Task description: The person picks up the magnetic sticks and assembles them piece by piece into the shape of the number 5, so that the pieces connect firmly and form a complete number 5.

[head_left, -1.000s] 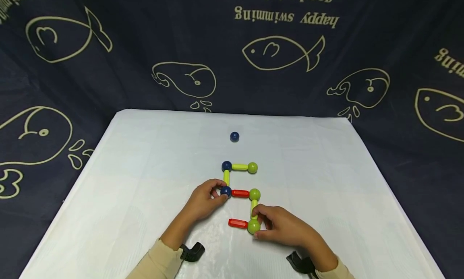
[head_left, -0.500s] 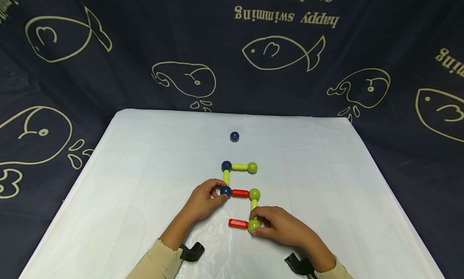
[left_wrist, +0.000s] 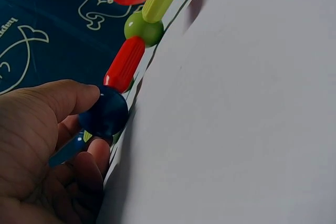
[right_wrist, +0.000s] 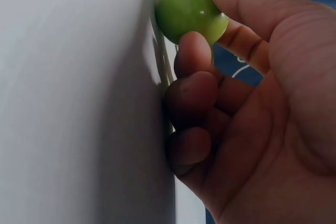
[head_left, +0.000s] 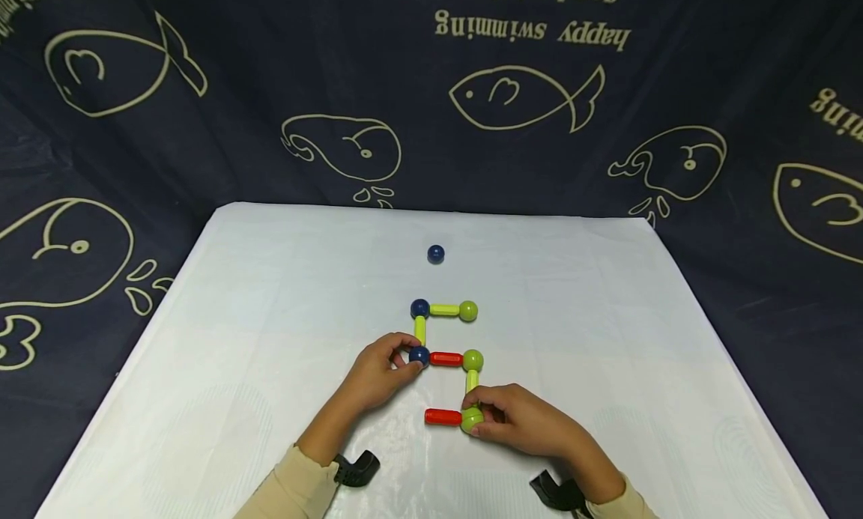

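A zigzag of toy rods and balls lies joined on the table. My left hand (head_left: 379, 373) pinches its middle dark blue ball (left_wrist: 106, 112) between thumb and fingers. From that ball a yellow-green rod (head_left: 420, 330) runs up to another dark blue ball (head_left: 419, 308), and a red rod (head_left: 446, 359) runs right to a green ball (head_left: 473, 360). My right hand (head_left: 526, 422) grips the lowest green ball (right_wrist: 189, 11) by thumb and fingers, partly covering the yellow-green rod (head_left: 472, 381) above it. A second red rod (head_left: 443, 416) points left from that lowest ball, its left end free.
At the top of the zigzag, a yellow-green rod (head_left: 444, 309) ends in a green ball (head_left: 468, 311). A loose dark blue ball (head_left: 436, 254) sits farther back on the white table (head_left: 303, 264). Dark printed cloth (head_left: 418, 70) hangs behind the far edge.
Both hands keep their hold and the zigzag stays almost in place. The lowest red rod appears slightly turned about its length.
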